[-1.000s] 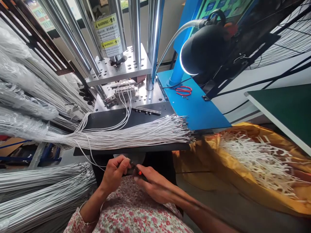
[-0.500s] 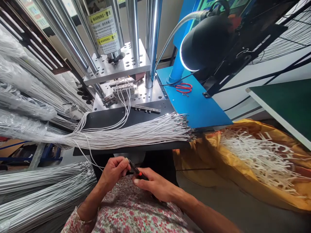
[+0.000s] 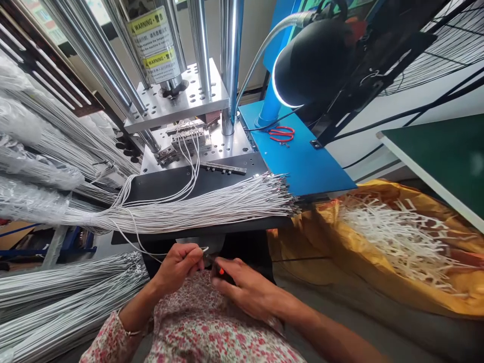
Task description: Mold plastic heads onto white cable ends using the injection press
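Observation:
My left hand point(image 3: 182, 263) pinches a white cable point(image 3: 205, 249), whose short end sticks out past the thumb and fingertips. Its length trails left toward the bundle of white cables point(image 3: 181, 212) on the black work surface. My right hand point(image 3: 247, 288) is closed round a black hand tool point(image 3: 224, 274) with a red spot. Most of the tool lies hidden in the palm, so its exact kind is unclear. A small gap separates the tool from the cable end. Both hands are above the lap, in front of the work surface edge.
Behind the bundle stands a metal press point(image 3: 177, 108) with several cables in its mould block point(image 3: 189, 137). A metal strip point(image 3: 223, 168) lies before it. Red-handled scissors point(image 3: 282, 133) rest on the blue base. A yellow sack point(image 3: 321, 247) of white scraps stands right; more cable bundles point(image 3: 68, 297) lie left.
My right hand has drawn the black tool slightly right and away from my left hand. The white cable end now shows beyond my left fingers. The whole view has shifted slightly.

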A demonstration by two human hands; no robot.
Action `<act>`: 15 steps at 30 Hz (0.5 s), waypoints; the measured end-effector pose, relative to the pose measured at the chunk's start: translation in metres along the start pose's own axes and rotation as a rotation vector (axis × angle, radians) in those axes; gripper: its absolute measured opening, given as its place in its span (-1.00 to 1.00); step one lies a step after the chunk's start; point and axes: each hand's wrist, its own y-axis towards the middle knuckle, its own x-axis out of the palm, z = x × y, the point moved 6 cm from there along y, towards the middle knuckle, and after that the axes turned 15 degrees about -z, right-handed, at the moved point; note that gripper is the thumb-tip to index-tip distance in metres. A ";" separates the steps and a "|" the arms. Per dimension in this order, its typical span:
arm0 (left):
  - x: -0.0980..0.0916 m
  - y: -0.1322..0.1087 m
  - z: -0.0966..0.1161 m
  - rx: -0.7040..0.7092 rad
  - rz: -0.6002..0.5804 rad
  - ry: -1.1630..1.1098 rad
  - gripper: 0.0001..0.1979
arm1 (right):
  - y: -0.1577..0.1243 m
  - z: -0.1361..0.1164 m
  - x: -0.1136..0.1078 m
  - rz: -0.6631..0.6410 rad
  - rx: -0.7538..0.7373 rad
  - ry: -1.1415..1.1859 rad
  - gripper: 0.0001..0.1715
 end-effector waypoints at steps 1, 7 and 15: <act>0.003 -0.001 -0.003 0.024 -0.017 -0.099 -0.51 | 0.000 0.000 0.003 -0.087 -0.072 0.170 -0.82; 0.022 0.002 -0.016 0.096 -0.057 -0.636 -0.57 | 0.006 0.004 0.027 -0.604 -0.293 1.128 -0.64; 0.031 0.007 -0.025 0.161 -0.080 -0.796 -0.57 | 0.013 0.008 0.038 -0.733 -0.344 1.404 -0.68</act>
